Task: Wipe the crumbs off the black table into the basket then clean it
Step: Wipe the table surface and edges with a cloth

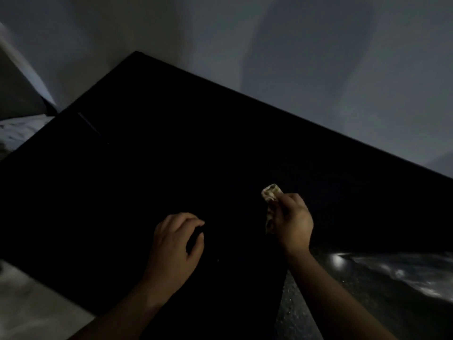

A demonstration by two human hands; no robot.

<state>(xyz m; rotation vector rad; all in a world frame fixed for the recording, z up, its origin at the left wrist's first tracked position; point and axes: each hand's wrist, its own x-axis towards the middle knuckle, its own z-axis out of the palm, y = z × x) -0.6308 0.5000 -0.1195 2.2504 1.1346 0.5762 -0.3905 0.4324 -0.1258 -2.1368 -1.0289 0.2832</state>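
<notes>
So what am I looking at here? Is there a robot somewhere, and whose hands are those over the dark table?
There is no robot here. These are a person's two bare hands, filmed by a single camera worn on the person's head and looking forward and down, so you see roughly what they see. The big dark surface filling most of the view is the black table, set against a pale wall. The right hand grips a small crumpled wipe, pale in colour. Whether it is cloth or paper I cannot tell. The left hand is over the table with its fingers curled, and the picture is too dark to show whether it holds anything. No basket is in view, and the light is too dim to make out crumbs.
</notes>
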